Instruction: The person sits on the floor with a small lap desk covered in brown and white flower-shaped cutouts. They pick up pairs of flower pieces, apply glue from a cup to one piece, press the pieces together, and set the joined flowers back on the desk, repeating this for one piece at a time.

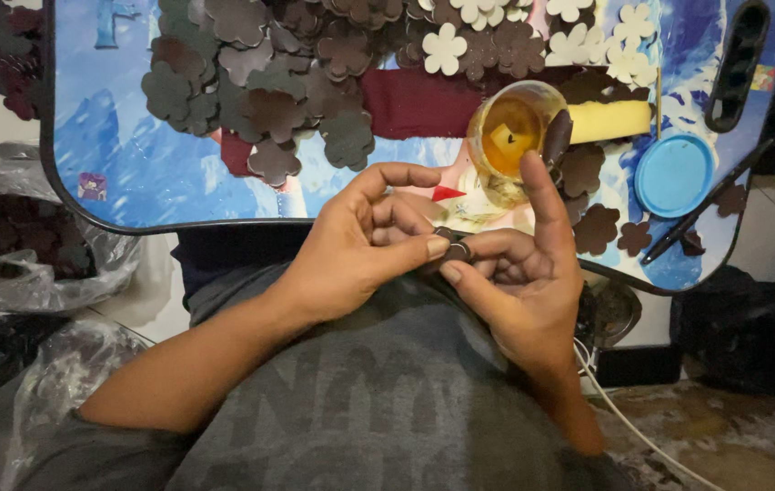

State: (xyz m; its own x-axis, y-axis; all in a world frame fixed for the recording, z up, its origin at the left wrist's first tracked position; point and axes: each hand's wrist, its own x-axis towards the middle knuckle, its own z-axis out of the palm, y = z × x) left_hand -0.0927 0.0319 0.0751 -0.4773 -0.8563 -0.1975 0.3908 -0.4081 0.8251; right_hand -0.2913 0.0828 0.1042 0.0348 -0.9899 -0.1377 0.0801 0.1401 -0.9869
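Two hands, left hand (360,241) and right hand (519,273), pinch one small dark piece (454,245).

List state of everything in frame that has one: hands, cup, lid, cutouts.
left hand: pinching small dark piece
right hand: pinching same piece, index finger raised
plastic cup: open, upright, amber liquid inside
blue lid: off, flat on lap tray
dark flower cutouts: piled loose
white flower cutouts: scattered loose
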